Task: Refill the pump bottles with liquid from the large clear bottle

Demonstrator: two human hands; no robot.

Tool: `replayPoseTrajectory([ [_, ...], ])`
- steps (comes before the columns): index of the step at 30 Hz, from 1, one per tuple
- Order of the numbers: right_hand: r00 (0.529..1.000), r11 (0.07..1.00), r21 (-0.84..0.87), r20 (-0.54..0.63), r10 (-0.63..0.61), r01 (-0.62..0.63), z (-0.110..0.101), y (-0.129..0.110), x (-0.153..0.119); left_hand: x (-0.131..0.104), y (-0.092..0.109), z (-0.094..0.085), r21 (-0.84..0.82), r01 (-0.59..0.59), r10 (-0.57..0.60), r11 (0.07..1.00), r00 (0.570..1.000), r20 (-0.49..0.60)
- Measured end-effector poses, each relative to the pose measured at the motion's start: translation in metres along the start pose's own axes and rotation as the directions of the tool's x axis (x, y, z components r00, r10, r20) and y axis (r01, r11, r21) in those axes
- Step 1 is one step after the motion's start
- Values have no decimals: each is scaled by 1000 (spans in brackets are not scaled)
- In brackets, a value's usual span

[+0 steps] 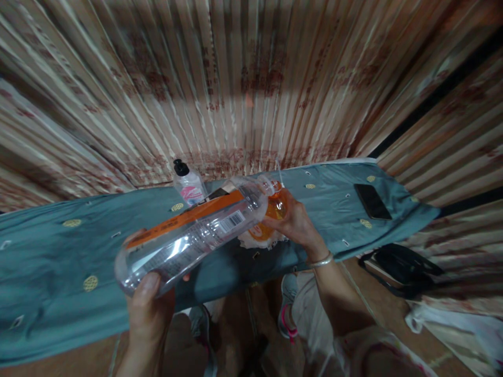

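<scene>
My left hand (151,301) grips the base end of a large clear plastic bottle (196,235) with an orange-and-print label. The bottle is tilted, its neck end to the right and higher. My right hand (294,217), a bracelet at its wrist, is wrapped round a smaller orange bottle (260,230). The clear bottle's neck meets the orange bottle's top; whether they touch or one sits in the other I cannot tell. A crumpled white cloth or tissue (251,243) lies beneath the orange bottle. Behind the large bottle stands a clear pump bottle (191,188) with a black top and pink label.
A green patterned cloth (47,283) covers the narrow table. On its right side lies a black phone (372,201). Pleated curtains (236,78) hang behind and at the right. Down on the tiled floor at right sits a dark bag (404,267).
</scene>
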State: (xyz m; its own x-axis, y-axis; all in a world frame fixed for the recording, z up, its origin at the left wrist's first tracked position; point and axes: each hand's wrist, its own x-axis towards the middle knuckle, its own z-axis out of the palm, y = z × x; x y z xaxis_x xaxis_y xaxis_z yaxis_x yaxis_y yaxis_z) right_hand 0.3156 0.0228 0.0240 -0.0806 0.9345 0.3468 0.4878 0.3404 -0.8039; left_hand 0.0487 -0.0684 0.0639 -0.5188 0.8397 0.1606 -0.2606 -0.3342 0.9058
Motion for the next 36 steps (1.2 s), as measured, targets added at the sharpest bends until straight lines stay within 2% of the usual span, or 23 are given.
replayPoseTrajectory([
  [36,1000,1000,4,-4,5,-5,0,0,0,-1,0,0,-1,-8,8,1000,1000,14],
])
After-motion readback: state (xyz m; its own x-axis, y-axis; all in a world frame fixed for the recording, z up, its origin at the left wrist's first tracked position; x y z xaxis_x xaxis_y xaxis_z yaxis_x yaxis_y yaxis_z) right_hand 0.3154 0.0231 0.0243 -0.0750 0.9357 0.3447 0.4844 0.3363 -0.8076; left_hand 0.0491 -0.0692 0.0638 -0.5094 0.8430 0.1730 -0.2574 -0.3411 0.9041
